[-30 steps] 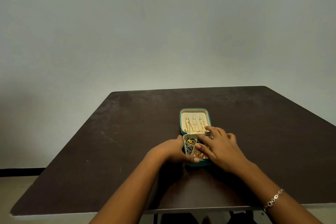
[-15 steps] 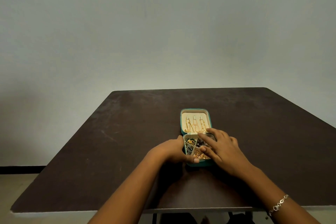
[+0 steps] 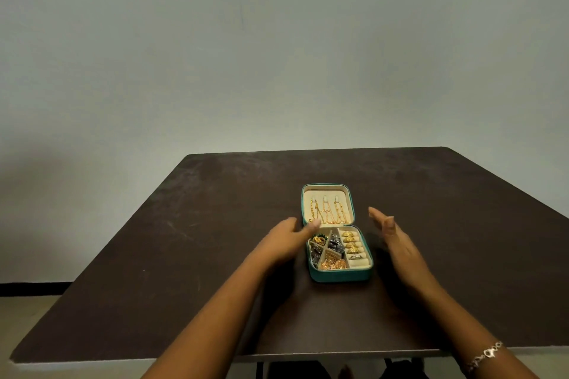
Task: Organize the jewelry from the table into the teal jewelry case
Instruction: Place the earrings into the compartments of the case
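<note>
dark table (image 3: 184,255), filled teal jewelry case (image 3: 338,276)

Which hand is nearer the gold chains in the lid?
Left. The left hand is at the near-left corner of the lid, beside the gold chains; the right hand is off to its right, apart.

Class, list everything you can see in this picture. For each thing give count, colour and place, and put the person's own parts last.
table: one, dark brown, lower half of the view.
jewelry case: one, teal with cream lining, open on the table.
chains: about three, gold, hung in the lid.
rings: roughly six, mostly gold, right strip of the base.
small pieces: too many to count, gold, silver and green, divided section at the base's left.
wall: one, pale grey, behind the table.
bracelet: one, silver, right wrist.
left hand: one, open, at the case's left edge.
right hand: one, open, right of the case, apart from it.
</note>
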Action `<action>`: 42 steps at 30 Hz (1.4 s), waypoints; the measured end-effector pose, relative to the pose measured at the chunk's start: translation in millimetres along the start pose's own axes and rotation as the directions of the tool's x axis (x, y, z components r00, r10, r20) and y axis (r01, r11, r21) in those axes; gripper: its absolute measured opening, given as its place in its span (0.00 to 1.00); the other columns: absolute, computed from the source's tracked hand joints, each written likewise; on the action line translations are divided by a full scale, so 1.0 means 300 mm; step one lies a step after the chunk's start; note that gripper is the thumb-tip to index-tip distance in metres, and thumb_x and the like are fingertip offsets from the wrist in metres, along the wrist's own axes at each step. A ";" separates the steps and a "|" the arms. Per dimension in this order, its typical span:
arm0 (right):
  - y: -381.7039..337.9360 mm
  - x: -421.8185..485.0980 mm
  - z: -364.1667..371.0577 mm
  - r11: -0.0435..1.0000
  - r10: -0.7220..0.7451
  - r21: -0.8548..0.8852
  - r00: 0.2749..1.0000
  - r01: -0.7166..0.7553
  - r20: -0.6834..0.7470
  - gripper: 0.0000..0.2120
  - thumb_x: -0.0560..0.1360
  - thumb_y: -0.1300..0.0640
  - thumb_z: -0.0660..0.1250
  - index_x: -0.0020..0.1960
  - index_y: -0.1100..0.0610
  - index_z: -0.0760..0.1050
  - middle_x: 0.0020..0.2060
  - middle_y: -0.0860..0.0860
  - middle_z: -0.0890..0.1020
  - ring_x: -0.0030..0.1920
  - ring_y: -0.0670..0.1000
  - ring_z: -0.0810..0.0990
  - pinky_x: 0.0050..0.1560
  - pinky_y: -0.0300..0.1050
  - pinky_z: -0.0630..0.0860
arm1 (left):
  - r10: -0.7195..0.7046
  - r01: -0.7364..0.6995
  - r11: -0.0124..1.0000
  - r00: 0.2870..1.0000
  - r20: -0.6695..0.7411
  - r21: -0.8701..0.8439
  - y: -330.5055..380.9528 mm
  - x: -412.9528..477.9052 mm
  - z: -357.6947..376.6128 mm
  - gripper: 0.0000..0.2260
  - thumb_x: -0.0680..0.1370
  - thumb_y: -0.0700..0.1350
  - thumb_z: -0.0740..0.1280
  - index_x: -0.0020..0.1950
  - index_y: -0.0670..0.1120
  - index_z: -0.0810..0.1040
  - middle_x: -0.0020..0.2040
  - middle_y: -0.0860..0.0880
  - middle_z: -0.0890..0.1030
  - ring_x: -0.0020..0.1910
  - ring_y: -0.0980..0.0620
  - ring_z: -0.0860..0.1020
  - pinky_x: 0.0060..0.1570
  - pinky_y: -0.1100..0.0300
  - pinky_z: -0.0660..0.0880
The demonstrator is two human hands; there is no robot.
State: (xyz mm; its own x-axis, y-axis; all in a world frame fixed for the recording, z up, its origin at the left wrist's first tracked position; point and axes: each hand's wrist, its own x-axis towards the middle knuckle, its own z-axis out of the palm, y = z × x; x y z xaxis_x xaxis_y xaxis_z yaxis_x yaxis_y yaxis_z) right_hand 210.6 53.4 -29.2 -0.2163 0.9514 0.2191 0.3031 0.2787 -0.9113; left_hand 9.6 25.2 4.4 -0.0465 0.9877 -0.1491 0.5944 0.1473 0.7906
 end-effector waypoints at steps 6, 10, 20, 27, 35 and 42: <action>-0.021 0.003 -0.003 0.905 0.193 0.375 0.980 -0.200 0.058 0.40 0.68 0.35 0.46 0.72 0.58 0.58 0.71 0.53 0.64 0.71 0.49 0.62 0.68 0.41 0.58 | -0.032 -0.132 0.764 0.970 -0.242 -0.632 0.042 -0.020 0.109 0.23 0.81 0.55 0.49 0.70 0.43 0.65 0.64 0.48 0.73 0.41 0.67 0.69 0.45 0.69 0.66; -0.052 0.044 0.010 0.879 0.252 0.392 0.962 -0.272 0.102 0.43 0.67 0.34 0.45 0.73 0.59 0.55 0.73 0.53 0.61 0.72 0.50 0.59 0.70 0.44 0.56 | -0.026 -0.167 0.675 0.968 -0.249 -0.718 0.035 -0.014 0.137 0.25 0.80 0.56 0.47 0.72 0.44 0.60 0.68 0.48 0.70 0.47 0.61 0.71 0.49 0.67 0.68; -0.020 0.076 0.094 0.875 0.245 0.411 0.966 -0.257 0.082 0.18 0.77 0.41 0.48 0.56 0.47 0.71 0.44 0.45 0.80 0.44 0.43 0.79 0.44 0.39 0.75 | -0.067 -0.160 0.626 0.964 -0.258 -0.763 0.012 0.031 0.191 0.23 0.78 0.60 0.46 0.59 0.49 0.72 0.48 0.54 0.81 0.42 0.62 0.82 0.35 0.69 0.77; -0.010 0.075 0.093 0.891 0.192 0.403 0.978 -0.210 0.086 0.26 0.73 0.37 0.49 0.58 0.51 0.74 0.48 0.48 0.83 0.46 0.44 0.82 0.45 0.39 0.78 | -0.111 -0.184 0.593 0.946 -0.306 -0.784 0.003 0.037 0.197 0.10 0.81 0.49 0.52 0.52 0.53 0.73 0.47 0.57 0.82 0.43 0.65 0.80 0.39 0.70 0.75; -0.001 0.074 0.083 0.851 0.190 0.481 0.977 -0.211 0.094 0.13 0.79 0.56 0.56 0.62 0.52 0.71 0.57 0.49 0.79 0.49 0.41 0.80 0.44 0.36 0.77 | -0.085 -0.207 0.593 0.945 -0.316 -0.778 0.000 0.027 0.181 0.28 0.75 0.24 0.51 0.72 0.43 0.60 0.69 0.46 0.68 0.60 0.57 0.70 0.60 0.57 0.73; 0.018 0.093 0.062 0.801 0.215 0.550 0.971 -0.236 0.103 0.40 0.68 0.83 0.48 0.74 0.55 0.53 0.73 0.52 0.61 0.71 0.51 0.62 0.64 0.50 0.70 | -0.100 -0.230 0.517 0.940 -0.325 -0.825 -0.021 0.040 0.172 0.31 0.72 0.20 0.50 0.71 0.43 0.61 0.69 0.45 0.68 0.62 0.55 0.70 0.50 0.65 0.77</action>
State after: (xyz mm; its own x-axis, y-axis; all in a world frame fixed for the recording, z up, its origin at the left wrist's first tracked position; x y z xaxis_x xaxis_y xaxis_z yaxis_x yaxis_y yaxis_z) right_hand 188.9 79.0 -34.5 -0.2408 0.9704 -0.0189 -0.2167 -0.0728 -0.9735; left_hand 46.7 33.3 -33.0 -0.3640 0.9310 -0.0264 -0.3441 -0.1081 0.9327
